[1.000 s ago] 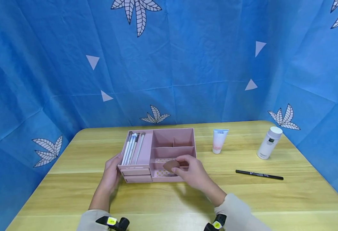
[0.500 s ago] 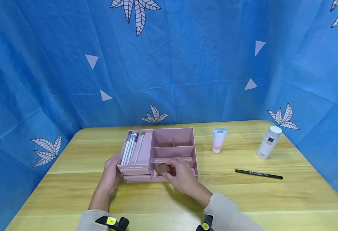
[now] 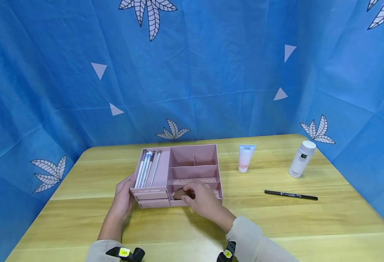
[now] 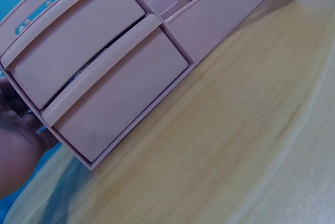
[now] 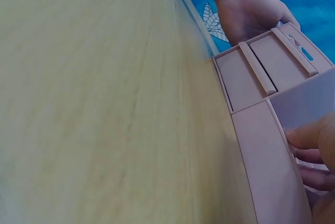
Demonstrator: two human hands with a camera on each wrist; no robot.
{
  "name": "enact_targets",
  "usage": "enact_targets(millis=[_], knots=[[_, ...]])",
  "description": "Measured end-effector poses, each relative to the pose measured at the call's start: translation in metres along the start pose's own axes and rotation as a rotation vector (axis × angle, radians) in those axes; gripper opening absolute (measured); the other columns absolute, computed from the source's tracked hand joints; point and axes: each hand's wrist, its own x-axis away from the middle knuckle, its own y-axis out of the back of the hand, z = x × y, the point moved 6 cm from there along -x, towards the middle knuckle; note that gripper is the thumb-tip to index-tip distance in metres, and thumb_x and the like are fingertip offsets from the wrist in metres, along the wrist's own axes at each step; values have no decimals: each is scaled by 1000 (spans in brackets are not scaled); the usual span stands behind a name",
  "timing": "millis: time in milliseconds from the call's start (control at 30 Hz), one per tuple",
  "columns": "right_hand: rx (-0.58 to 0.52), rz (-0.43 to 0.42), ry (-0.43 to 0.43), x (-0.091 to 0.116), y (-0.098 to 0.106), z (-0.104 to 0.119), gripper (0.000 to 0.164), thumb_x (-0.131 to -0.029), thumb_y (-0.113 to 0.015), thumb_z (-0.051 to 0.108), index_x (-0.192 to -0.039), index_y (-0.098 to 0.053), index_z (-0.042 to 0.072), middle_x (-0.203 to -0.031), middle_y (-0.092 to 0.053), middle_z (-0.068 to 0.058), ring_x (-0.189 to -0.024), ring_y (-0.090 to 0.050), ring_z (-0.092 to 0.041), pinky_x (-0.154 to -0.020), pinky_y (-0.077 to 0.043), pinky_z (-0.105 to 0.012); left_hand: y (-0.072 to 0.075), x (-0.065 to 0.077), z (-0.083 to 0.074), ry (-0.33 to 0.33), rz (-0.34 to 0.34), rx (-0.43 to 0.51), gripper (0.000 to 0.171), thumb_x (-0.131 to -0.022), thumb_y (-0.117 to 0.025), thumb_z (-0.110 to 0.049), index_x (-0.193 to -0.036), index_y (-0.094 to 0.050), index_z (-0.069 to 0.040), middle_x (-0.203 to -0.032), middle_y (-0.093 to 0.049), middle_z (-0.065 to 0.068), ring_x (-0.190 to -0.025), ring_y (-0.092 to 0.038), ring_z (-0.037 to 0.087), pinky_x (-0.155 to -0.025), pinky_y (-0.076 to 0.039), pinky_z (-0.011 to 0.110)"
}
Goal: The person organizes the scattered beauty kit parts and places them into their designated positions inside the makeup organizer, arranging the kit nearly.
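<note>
A pink desktop organizer (image 3: 161, 174) with two small drawers stands on the table. My left hand (image 3: 123, 194) rests against its left side; in the left wrist view the fingers (image 4: 23, 114) lie partly hidden behind that side. My right hand (image 3: 205, 202) reaches into the front right compartment and pinches a brown teardrop-shaped makeup sponge (image 3: 179, 194) between thumb and fingers. The sponge sits low, below the compartment's rim, partly covered by the hand. Several makeup brushes (image 3: 147, 169) lean in the organizer's left section.
To the right of the organizer stand a white-pink squeeze tube (image 3: 246, 158) and a white bottle (image 3: 302, 159). A black pen-like stick (image 3: 290, 195) lies in front of them. Behind the wooden table (image 3: 165, 233) hangs a blue curtain (image 3: 211, 72).
My right hand has moved left and down with the makeup sponge, from above the front compartment into its left part. The left hand has stayed at the organizer's side.
</note>
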Motion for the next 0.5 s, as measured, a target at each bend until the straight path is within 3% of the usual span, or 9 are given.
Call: enact_targets(millis=[167,367,500], knots=[[-15,-12,22,2,3,0,17,-82,-71,17,-96,-71,8,-95,-68,-3,-90,-62,-17,-79,-52,-31,-1,1,-1,-9,7,-4,48,-102,-32,-22,-135,-38,13,-102,-63,-12,-100,-59,4,-90,-50,19],[-150,-82,87,9,16,-6,14,-81,-70,9,-95,-72,8,-96,-71,-1,-92,-65,-15,-79,-55,-30,-1,1,-1,1,8,-11,49,-102,-32,-24,-136,-38,11,-105,-61,-13,-103,-57,2,-93,-47,17],[-263,-92,103,14,28,-14,15,-82,-69,3,-97,-71,4,-96,-71,-7,-92,-66,-20,-79,-57,-33,-1,0,-1,-2,2,11,50,-102,-33,-23,-136,-35,13,-103,-62,-15,-102,-57,1,-92,-47,16]])
